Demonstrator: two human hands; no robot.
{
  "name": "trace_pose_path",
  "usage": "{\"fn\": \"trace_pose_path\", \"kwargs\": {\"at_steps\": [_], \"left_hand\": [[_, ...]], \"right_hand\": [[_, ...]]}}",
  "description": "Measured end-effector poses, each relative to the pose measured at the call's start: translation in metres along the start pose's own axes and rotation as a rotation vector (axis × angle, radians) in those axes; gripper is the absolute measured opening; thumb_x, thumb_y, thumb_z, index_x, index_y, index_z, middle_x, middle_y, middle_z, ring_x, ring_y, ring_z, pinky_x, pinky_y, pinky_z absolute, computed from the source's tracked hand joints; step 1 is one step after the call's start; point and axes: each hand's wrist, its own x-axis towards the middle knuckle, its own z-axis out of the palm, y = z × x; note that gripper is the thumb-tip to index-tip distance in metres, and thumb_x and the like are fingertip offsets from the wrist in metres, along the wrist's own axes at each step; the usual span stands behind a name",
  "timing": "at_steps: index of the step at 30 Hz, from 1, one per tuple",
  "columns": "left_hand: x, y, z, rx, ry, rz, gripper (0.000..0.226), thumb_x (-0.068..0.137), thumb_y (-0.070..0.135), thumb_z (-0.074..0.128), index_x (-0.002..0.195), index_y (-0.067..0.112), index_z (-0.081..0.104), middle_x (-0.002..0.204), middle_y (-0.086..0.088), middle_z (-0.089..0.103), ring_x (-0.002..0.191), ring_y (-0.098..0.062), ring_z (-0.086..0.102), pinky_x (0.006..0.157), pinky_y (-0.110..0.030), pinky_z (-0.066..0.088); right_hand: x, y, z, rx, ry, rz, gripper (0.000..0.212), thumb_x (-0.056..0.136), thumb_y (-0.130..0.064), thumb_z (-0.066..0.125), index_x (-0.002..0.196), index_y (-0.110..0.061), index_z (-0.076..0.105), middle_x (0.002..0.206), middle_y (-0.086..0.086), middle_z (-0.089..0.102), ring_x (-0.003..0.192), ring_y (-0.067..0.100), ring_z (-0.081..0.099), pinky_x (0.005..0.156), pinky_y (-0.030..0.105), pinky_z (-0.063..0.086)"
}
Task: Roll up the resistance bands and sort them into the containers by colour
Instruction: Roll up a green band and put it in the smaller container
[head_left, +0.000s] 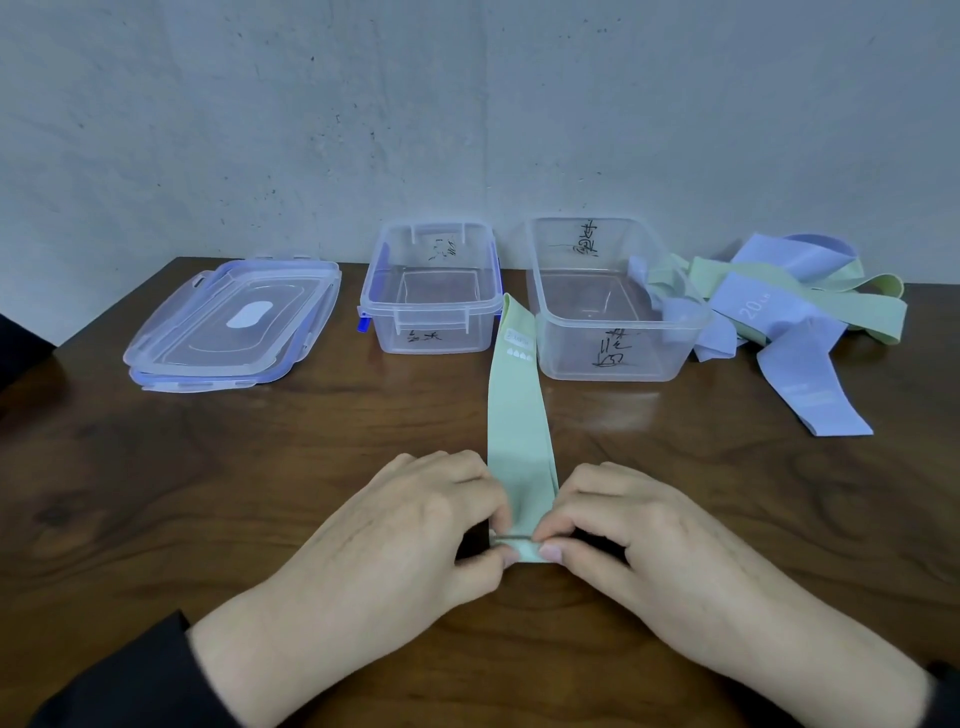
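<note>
While your hands work at the near edge, the dark wooden table (208, 493) spreads out under and beyond them, with a pale scuffed wall (467, 104) behind it. Far ahead and to the right of your right hand lies a tangled pile of purple and green bands (795, 306), one purple strip trailing toward you, and part of the pile presses against the larger clear container (613, 332). That container sits ahead of your right hand, with black handwriting on its near and far walls. Just to its left, ahead of your left hand, stands the smaller clear container (431, 312) with blue clips, also marked in black. Further left of your left hand, well apart from it, two clear lids (234, 325) lie stacked.

Between the two containers a green band (519, 415) runs flat along the table straight toward you, its far end touching the gap between them and its near end lying between your hands. Your left hand (410, 525) has its fingers curled, thumb and fingertips pinching the band's near end from the left. Your right hand (639, 530) mirrors it, thumb and fingertips pinching the same end, where a small fold or first turn of the roll sits
</note>
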Motion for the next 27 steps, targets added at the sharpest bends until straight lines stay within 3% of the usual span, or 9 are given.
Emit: {"fn": "trace_pose_path", "kwargs": {"at_steps": [5, 8, 12, 17, 20, 23, 27], "left_hand": [[0.004, -0.006, 0.001, -0.009, -0.015, 0.016, 0.034, 0.088, 0.06, 0.037, 0.091, 0.041, 0.064, 0.095, 0.024, 0.053, 0.086, -0.002, 0.05, 0.082, -0.025, 0.044], [0.003, -0.009, 0.004, -0.008, -0.022, 0.022, 0.033, 0.084, 0.065, 0.044, 0.099, 0.042, 0.062, 0.101, 0.025, 0.051, 0.092, -0.002, 0.048, 0.086, -0.023, 0.041], [0.004, -0.011, 0.004, 0.002, -0.006, 0.031, 0.024, 0.081, 0.059, 0.051, 0.098, 0.043, 0.056, 0.099, 0.024, 0.05, 0.089, -0.002, 0.049, 0.083, -0.028, 0.045], [0.001, -0.009, 0.003, 0.007, 0.0, 0.052, 0.015, 0.086, 0.054, 0.05, 0.092, 0.042, 0.058, 0.097, 0.023, 0.049, 0.084, -0.002, 0.047, 0.08, -0.025, 0.044], [0.001, -0.008, 0.004, 0.004, -0.011, 0.061, 0.017, 0.089, 0.051, 0.051, 0.095, 0.039, 0.062, 0.097, 0.022, 0.049, 0.085, -0.002, 0.047, 0.081, -0.024, 0.043], [0.001, -0.008, 0.004, -0.001, -0.014, 0.053, 0.018, 0.091, 0.049, 0.05, 0.096, 0.038, 0.063, 0.099, 0.022, 0.05, 0.087, -0.002, 0.047, 0.082, -0.024, 0.042], [0.001, -0.008, 0.005, -0.015, -0.01, 0.027, 0.026, 0.09, 0.053, 0.041, 0.096, 0.039, 0.062, 0.1, 0.024, 0.049, 0.09, -0.002, 0.046, 0.084, -0.023, 0.041]], "right_hand": [[0.0, 0.005, 0.002, -0.05, -0.01, 0.001, 0.037, 0.087, -0.06, 0.05, 0.113, -0.041, 0.068, 0.099, -0.027, 0.049, 0.101, -0.002, 0.047, 0.086, 0.02, 0.045], [0.0, 0.005, 0.006, -0.061, 0.034, 0.016, 0.03, 0.087, -0.053, 0.059, 0.113, -0.039, 0.069, 0.1, -0.025, 0.049, 0.098, -0.001, 0.047, 0.084, 0.022, 0.048], [0.001, 0.004, 0.007, -0.08, 0.04, 0.004, 0.035, 0.091, -0.052, 0.048, 0.111, -0.035, 0.072, 0.098, -0.024, 0.048, 0.092, -0.003, 0.046, 0.077, 0.019, 0.048], [-0.001, 0.004, 0.003, -0.074, 0.003, -0.019, 0.026, 0.093, -0.047, 0.052, 0.11, -0.036, 0.07, 0.096, -0.025, 0.05, 0.093, -0.001, 0.049, 0.079, 0.018, 0.046], [-0.002, 0.003, 0.002, -0.056, 0.014, 0.002, 0.015, 0.092, -0.048, 0.056, 0.099, -0.038, 0.064, 0.089, -0.027, 0.049, 0.091, -0.002, 0.048, 0.075, 0.016, 0.041], [-0.003, 0.004, 0.001, -0.058, 0.019, 0.001, 0.022, 0.09, -0.054, 0.05, 0.099, -0.04, 0.064, 0.094, -0.025, 0.052, 0.095, 0.002, 0.049, 0.078, 0.02, 0.044], [-0.002, 0.005, 0.002, -0.067, -0.005, 0.015, 0.019, 0.088, -0.052, 0.058, 0.104, -0.043, 0.063, 0.1, -0.026, 0.048, 0.101, 0.002, 0.046, 0.083, 0.019, 0.044]]}}
